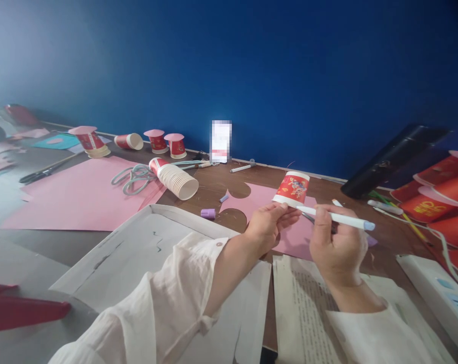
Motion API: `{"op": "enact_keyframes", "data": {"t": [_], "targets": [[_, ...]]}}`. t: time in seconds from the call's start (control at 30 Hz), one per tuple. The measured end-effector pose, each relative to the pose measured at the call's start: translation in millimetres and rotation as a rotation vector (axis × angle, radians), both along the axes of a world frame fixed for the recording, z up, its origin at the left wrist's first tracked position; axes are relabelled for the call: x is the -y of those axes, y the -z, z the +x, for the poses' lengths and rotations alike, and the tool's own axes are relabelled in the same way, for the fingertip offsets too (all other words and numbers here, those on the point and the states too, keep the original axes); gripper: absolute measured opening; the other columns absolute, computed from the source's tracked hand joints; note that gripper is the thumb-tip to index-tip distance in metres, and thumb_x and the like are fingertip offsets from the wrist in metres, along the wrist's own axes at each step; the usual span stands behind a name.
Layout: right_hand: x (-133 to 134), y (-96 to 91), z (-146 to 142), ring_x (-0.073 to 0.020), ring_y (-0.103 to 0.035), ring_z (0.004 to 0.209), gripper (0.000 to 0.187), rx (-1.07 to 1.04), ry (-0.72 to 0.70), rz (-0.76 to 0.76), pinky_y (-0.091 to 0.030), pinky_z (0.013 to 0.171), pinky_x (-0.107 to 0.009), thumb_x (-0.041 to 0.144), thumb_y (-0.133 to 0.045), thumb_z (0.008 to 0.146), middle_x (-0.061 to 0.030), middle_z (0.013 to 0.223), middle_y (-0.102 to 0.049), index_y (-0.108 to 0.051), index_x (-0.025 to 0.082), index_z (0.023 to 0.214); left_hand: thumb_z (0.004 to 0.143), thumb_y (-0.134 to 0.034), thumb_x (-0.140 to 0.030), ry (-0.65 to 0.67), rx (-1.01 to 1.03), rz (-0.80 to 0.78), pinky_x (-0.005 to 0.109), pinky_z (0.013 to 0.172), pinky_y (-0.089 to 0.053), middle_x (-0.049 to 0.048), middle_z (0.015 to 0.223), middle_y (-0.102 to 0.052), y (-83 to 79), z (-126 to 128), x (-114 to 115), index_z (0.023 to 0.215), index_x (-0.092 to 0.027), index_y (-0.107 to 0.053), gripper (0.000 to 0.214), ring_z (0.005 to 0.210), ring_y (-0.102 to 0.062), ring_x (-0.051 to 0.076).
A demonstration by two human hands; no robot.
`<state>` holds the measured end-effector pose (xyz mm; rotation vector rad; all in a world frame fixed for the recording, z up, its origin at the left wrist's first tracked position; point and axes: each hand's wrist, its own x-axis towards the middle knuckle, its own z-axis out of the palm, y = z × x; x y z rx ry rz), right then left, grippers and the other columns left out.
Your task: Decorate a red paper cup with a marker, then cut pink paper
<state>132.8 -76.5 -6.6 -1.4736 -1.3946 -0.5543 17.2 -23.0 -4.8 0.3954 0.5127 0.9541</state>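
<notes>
My left hand [268, 225] grips a red paper cup [293, 187] near its white rim. The cup is upside down and slightly tilted, with a printed figure on its side. In my right hand [333, 247] is a white marker [338, 217] with a pale blue end; its other end reaches the cup's rim. Whether the tip touches the rim I cannot tell. Below both hands lies a sheet of pink paper [293, 237] with round pieces cut out of it. A purple marker cap [208, 213] rests to the left of the sheet.
A stack of paper cups [179, 182] lies beside a coiled grey cord [133, 179]. Cups with pink discs [156, 134] stand along the blue wall. A white box lid [130, 253], printed sheets [300, 303], a power strip [437, 288] and a black cylinder [391, 162] surround the work.
</notes>
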Motion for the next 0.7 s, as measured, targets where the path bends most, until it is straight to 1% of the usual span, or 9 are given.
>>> {"op": "enact_keyframes", "data": {"t": [0.1,0.23,0.3,0.37,0.43,0.47,0.53,0.6,0.7], "targets": [[3.2,-3.0,-1.2,-0.0243,-0.069,0.084,0.024,-0.075,0.015,0.053,-0.053,0.078,-0.039,0.034,-0.053,0.096,-0.0103,0.091,-0.073,-0.07,0.018,0.097,0.091,-0.057,-0.011,0.021,0.026,0.006,0.037,0.101,-0.049,0.0118,0.082,-0.073,-0.2,-0.3,0.1,0.084,-0.006,-0.07,0.015,0.081,-0.071,0.018],[1.5,-4.0,3.0,-0.0187,-0.064,0.067,0.028,-0.267,-0.032,0.073,-0.053,0.074,-0.038,0.039,-0.053,0.096,-0.0043,0.076,-0.068,-0.069,0.018,0.107,0.091,-0.056,-0.01,0.011,0.064,-0.017,0.035,0.099,-0.051,0.0106,0.08,-0.072,-0.7,-1.2,-0.1,0.083,-0.007,-0.07,0.017,0.079,-0.071,0.016],[-5.3,-0.7,8.5,-0.0179,-0.066,0.068,0.033,-0.466,-0.094,0.04,-0.054,0.073,-0.037,0.043,-0.054,0.095,-0.0035,0.078,-0.068,-0.067,0.02,0.115,0.091,-0.056,-0.011,0.033,0.098,-0.008,0.033,0.096,-0.053,0.0103,0.08,-0.073,-0.9,-2.0,0.1,0.082,-0.007,-0.07,0.017,0.079,-0.071,0.016],[-14.9,4.0,15.4,-0.0192,-0.07,0.079,0.034,-0.741,-0.139,0.013,-0.055,0.075,-0.037,0.047,-0.06,0.091,-0.0064,0.094,-0.071,-0.065,0.021,0.113,0.091,-0.057,-0.012,0.09,0.114,0.012,0.032,0.093,-0.055,0.0107,0.08,-0.073,-0.8,-2.7,0.7,0.082,-0.006,-0.071,0.018,0.079,-0.072,0.016],[-23.9,7.7,21.5,-0.0178,-0.069,0.073,0.038,-1.081,-0.209,-0.108,-0.055,0.066,-0.034,0.052,-0.065,0.086,-0.0042,0.093,-0.072,-0.064,0.023,0.11,0.092,-0.056,-0.014,0.163,0.096,0.024,0.033,0.092,-0.055,0.0121,0.08,-0.073,-0.6,-3.1,1.6,0.083,-0.005,-0.07,0.019,0.076,-0.072,0.017],[-27.4,8.6,23.4,-0.0174,-0.068,0.07,0.04,-1.189,-0.264,-0.155,-0.055,0.062,-0.033,0.056,-0.065,0.084,-0.0032,0.091,-0.072,-0.063,0.024,0.108,0.093,-0.056,-0.014,0.194,0.08,0.026,0.034,0.092,-0.055,0.0129,0.079,-0.073,-0.5,-3.1,2.0,0.083,-0.005,-0.07,0.02,0.075,-0.072,0.017],[-31.3,8.7,24.0,-0.0178,-0.068,0.073,0.047,-1.26,-0.451,-0.173,-0.055,0.062,-0.032,0.066,-0.06,0.084,-0.0031,0.091,-0.07,-0.063,0.023,0.102,0.093,-0.055,-0.014,0.231,0.048,0.016,0.035,0.094,-0.055,0.0134,0.078,-0.073,-0.2,-3.1,2.5,0.082,-0.005,-0.07,0.02,0.074,-0.072,0.017],[-32.1,7.4,20.7,-0.0178,-0.068,0.074,0.051,-1.279,-0.578,-0.133,-0.056,0.063,-0.033,0.07,-0.059,0.082,-0.0032,0.092,-0.07,-0.063,0.023,0.102,0.093,-0.055,-0.013,0.243,0.024,0.006,0.036,0.095,-0.055,0.0128,0.078,-0.073,0.3,-3.2,2.8,0.082,-0.005,-0.069,0.019,0.075,-0.071,0.016],[-31.1,6.6,14.1,-0.0164,-0.066,0.072,0.048,-1.292,-0.57,-0.069,-0.057,0.065,-0.033,0.061,-0.073,0.076,-0.0021,0.091,-0.069,-0.064,0.024,0.107,0.092,-0.056,-0.013,0.254,0.003,0.016,0.036,0.097,-0.054,0.012,0.078,-0.074,1.7,-3.3,3.6,0.083,-0.005,-0.07,0.019,0.076,-0.071,0.016]]}}
